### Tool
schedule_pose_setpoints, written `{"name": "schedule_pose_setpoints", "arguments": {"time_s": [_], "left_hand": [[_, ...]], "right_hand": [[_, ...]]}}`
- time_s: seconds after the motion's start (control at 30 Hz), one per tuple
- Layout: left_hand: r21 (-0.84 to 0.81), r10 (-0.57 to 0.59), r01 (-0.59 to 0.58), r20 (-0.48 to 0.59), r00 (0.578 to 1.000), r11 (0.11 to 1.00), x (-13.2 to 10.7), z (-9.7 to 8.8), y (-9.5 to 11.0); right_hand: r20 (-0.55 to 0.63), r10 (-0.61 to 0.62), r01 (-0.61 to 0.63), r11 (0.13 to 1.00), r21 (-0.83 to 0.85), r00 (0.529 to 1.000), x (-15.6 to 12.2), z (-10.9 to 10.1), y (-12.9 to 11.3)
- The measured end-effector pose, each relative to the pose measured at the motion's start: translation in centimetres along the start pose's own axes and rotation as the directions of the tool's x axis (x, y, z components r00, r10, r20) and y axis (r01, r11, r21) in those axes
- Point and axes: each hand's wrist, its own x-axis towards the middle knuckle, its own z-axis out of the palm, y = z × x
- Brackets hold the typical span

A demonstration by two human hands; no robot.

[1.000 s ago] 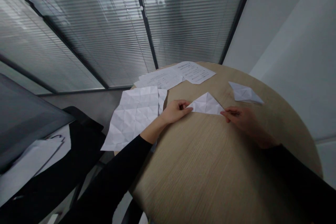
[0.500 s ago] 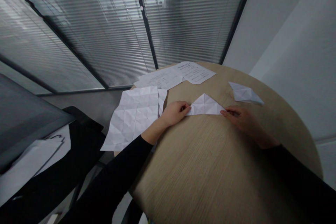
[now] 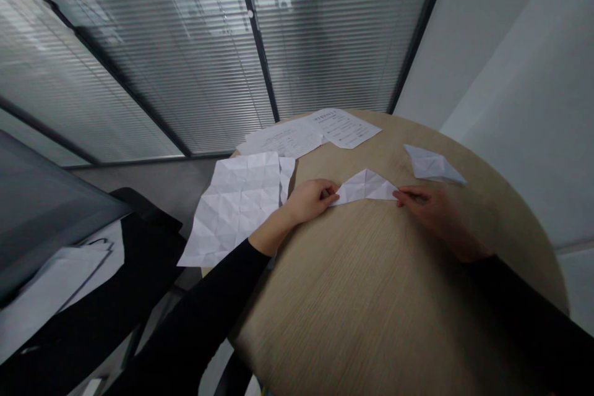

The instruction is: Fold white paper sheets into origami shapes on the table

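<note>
A white sheet of paper folded into a triangle (image 3: pixel 365 187) is held between my two hands, low over the wooden table (image 3: pixel 371 278). My left hand (image 3: pixel 313 199) pinches its left corner, the fingers curled in. At the right corner, the thumb and fingers of my right hand (image 3: pixel 424 204) are closed on the tip. Crease lines cross the paper, and its lower edge bends upward in the middle. Behind my right hand lies another folded white paper piece (image 3: pixel 434 164), apart from it.
Creased, unfolded white sheets (image 3: pixel 239 201) overhang the table's left edge beside my left forearm. Printed pages (image 3: pixel 343 128) lie at the far edge, before the window blinds (image 3: pixel 343 43). At left, more papers (image 3: pixel 60 284) rest on a black surface. A white wall (image 3: pixel 524 105) stands at right.
The triangle has buckled: its lower edge was nearly straight and now arches at the middle. Its peak has shifted slightly right and down. My right hand has moved slightly right.
</note>
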Motion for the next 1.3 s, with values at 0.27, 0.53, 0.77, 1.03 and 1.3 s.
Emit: {"name": "schedule_pose_setpoints", "arguments": {"time_s": [0.27, 0.53, 0.77, 1.03, 1.3], "left_hand": [[0.013, -0.036, 0.036, -0.044, 0.998, 0.999, -0.1, -0.1, 0.4], [-0.223, -0.117, 0.101, -0.057, 0.992, 0.97, 0.1, -0.3, 0.7], [-0.459, -0.153, 0.149, 0.028, 0.988, 0.876, 0.0, -1.0, 1.4], [-0.547, -0.071, 0.07, 0.019, 0.997, 0.834, 0.3, -0.9, 1.9], [-0.632, -0.137, 0.083, -0.037, 0.99, 0.77, 0.3, -0.3, 2.0]], "right_hand": [[0.017, -0.043, 0.044, 0.997, -0.064, 0.999, -0.1, 0.1, 0.0], [-0.1, -0.312, 0.282, 0.93, -0.234, 0.945, -0.2, 0.9, -1.3], [0.061, -0.493, 0.492, 0.837, -0.241, 0.868, -0.9, 1.8, -4.8], [0.111, -0.589, 0.596, 0.76, -0.259, 0.8, -0.7, 2.1, -5.8], [0.084, -0.563, 0.557, 0.766, -0.322, 0.822, 0.0, 3.1, -7.2]]}}
